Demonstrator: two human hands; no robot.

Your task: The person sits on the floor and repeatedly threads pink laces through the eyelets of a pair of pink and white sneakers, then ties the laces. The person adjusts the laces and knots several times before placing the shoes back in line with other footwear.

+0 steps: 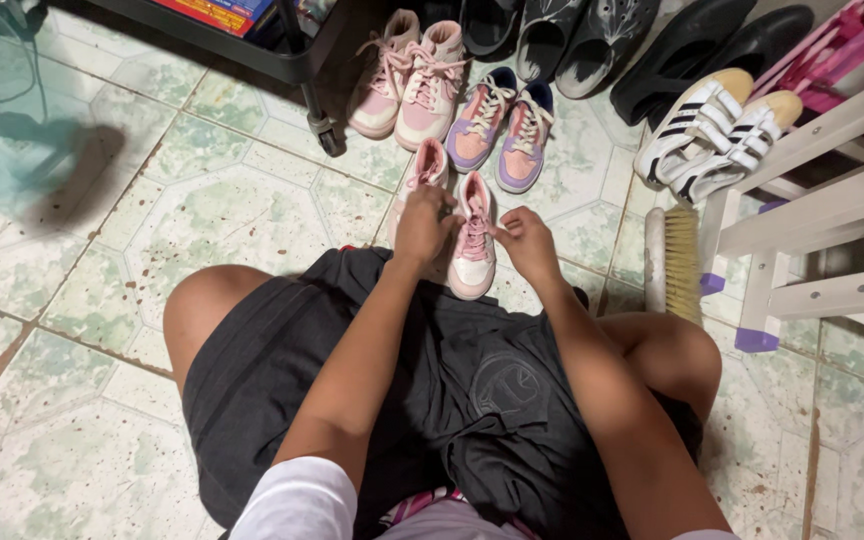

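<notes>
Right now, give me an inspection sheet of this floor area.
Surface: green and white tiled floor, speckled with stains.
Job's things: pink sneaker pair on the floor between the knees, laces in hand.
Clutter: pink high-tops, purple and pink sneakers, white striped sneakers, dark clogs, scrub brush.
Grips: left hand and right hand both pinch the laces.
Cables: one dark cable, top left, blurred.
Surroundings: white stool frame, black wheeled cart.
</notes>
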